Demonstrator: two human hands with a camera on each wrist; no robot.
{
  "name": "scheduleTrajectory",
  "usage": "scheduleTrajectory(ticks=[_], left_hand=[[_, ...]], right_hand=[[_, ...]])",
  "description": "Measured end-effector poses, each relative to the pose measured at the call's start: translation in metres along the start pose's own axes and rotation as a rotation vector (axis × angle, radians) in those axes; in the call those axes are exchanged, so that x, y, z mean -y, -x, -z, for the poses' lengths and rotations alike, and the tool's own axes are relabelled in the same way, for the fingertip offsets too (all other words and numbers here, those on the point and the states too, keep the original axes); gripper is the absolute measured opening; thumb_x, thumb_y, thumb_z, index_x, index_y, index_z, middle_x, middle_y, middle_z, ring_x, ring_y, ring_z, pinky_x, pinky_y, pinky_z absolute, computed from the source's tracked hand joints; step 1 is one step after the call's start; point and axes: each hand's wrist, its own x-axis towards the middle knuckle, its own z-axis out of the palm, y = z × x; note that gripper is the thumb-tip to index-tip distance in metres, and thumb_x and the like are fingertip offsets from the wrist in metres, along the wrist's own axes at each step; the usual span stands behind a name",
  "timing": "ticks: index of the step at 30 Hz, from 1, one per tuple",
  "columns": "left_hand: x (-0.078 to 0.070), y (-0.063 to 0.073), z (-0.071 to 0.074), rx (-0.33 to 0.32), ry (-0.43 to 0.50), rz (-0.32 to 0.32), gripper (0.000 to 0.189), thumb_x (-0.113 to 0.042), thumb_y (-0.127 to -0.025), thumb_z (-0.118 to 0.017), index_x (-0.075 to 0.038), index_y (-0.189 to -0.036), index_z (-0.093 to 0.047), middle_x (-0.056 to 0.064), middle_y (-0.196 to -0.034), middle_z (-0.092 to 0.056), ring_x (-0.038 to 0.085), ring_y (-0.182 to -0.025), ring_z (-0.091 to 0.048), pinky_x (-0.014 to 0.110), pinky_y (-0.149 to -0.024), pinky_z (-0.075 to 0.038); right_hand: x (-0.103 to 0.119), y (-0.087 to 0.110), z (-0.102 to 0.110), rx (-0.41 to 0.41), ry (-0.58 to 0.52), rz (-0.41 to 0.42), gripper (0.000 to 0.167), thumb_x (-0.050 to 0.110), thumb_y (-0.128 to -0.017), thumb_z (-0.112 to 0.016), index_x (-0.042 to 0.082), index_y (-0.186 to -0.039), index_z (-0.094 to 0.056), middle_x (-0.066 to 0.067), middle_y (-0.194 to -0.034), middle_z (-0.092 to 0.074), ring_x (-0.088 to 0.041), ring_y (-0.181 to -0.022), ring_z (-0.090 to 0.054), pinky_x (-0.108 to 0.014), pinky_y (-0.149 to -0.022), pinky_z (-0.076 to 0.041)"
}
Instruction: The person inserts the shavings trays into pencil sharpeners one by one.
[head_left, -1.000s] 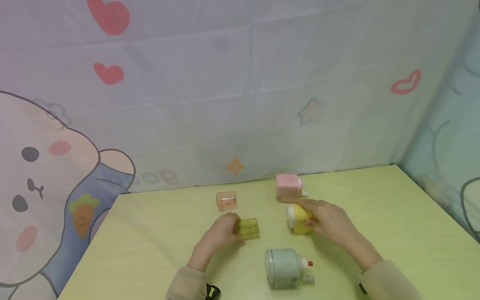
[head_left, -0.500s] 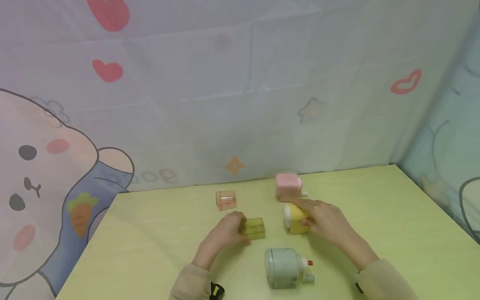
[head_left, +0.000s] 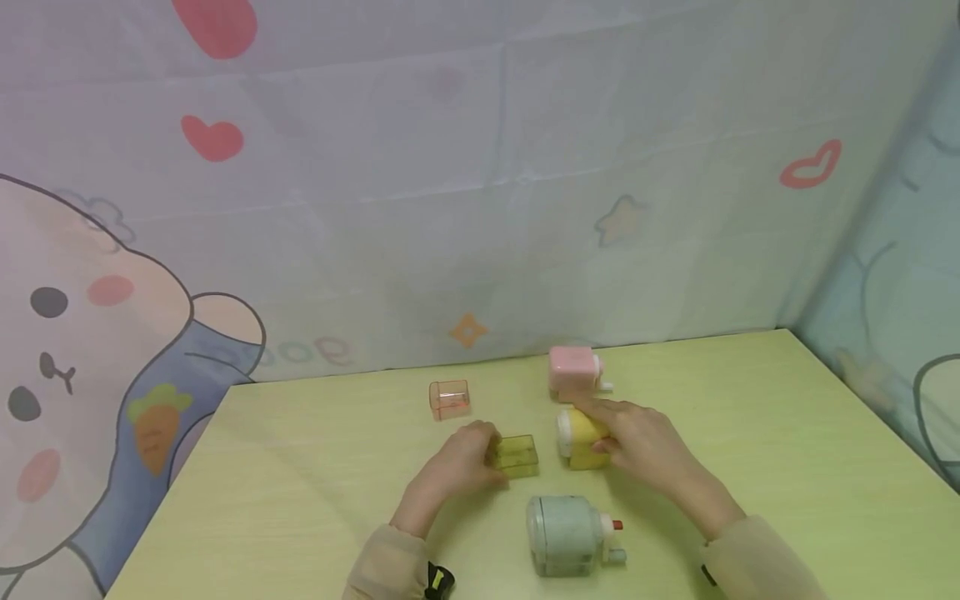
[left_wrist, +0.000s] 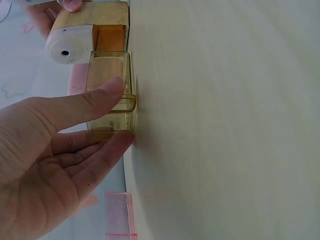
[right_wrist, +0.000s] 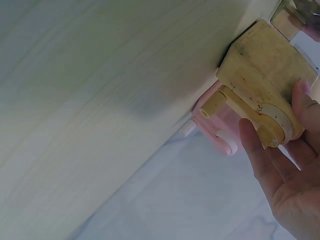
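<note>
My left hand pinches a clear yellow shavings drawer between thumb and fingers, low over the table. In the left wrist view, the drawer overlaps the lower edge of the slot in the front of a yellow crank pencil sharpener. From the head view a small gap shows between drawer and sharpener. My right hand grips the sharpener from its crank side. In the right wrist view, the thumb lies on the yellow body and the fingers are by the crank.
A pink crank sharpener stands just behind the yellow one. Nearer the front is a grey-green sharpener, its crank facing right. A clear pink drawer lies at the back left, close to the cloth backdrop.
My left hand has carried the yellow drawer to the right. My right hand has shifted the yellow sharpener slightly left, so the gap between them has narrowed.
</note>
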Motion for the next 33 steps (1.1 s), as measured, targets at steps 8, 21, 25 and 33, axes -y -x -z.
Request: scheduleTrajectory(ticks=[8,21,25,33], left_hand=[[-0.005,-0.005,-0.004,0.004,0.002,-0.002,0.045,-0.018,-0.069,-0.085,-0.002,-0.103,-0.06,-0.001,-0.085,-0.054,0.011,-0.075,-0.047,0.022,-0.069,-0.044],[-0.013,-0.01,-0.008,0.014,-0.009,-0.038,0.044,-0.019,-0.069,-0.085,-0.001,-0.101,-0.06,0.0,-0.084,-0.054,0.01,-0.074,-0.047,0.021,-0.068,-0.044],[-0.015,-0.011,-0.008,0.019,-0.005,-0.037,0.044,-0.018,-0.069,-0.085,-0.001,-0.101,-0.06,0.0,-0.083,-0.053,0.01,-0.073,-0.046,0.021,-0.066,-0.043],[-0.018,-0.011,-0.008,0.024,-0.007,-0.032,0.043,-0.017,-0.069,-0.084,-0.002,-0.101,-0.06,-0.001,-0.083,-0.052,0.01,-0.073,-0.046,0.02,-0.066,-0.042]], right_hand=[[0.006,-0.002,0.0,-0.018,0.016,0.02,0.073,0.01,-0.068,-0.083,0.015,-0.135,-0.055,-0.01,-0.102,-0.073,-0.012,-0.071,-0.062,-0.027,-0.06,-0.05],[0.01,-0.004,-0.002,-0.001,0.023,0.011,0.058,0.012,-0.069,-0.083,0.007,-0.123,-0.063,-0.012,-0.109,-0.072,-0.021,-0.083,-0.069,-0.034,-0.065,-0.055],[0.011,-0.005,-0.002,0.006,0.017,0.011,0.058,0.011,-0.069,-0.083,0.007,-0.123,-0.063,-0.012,-0.112,-0.071,-0.022,-0.086,-0.069,-0.035,-0.067,-0.055],[0.012,-0.005,-0.003,0.016,0.007,0.009,0.057,0.011,-0.07,-0.082,0.006,-0.123,-0.063,-0.011,-0.114,-0.071,-0.024,-0.089,-0.069,-0.037,-0.068,-0.055]])
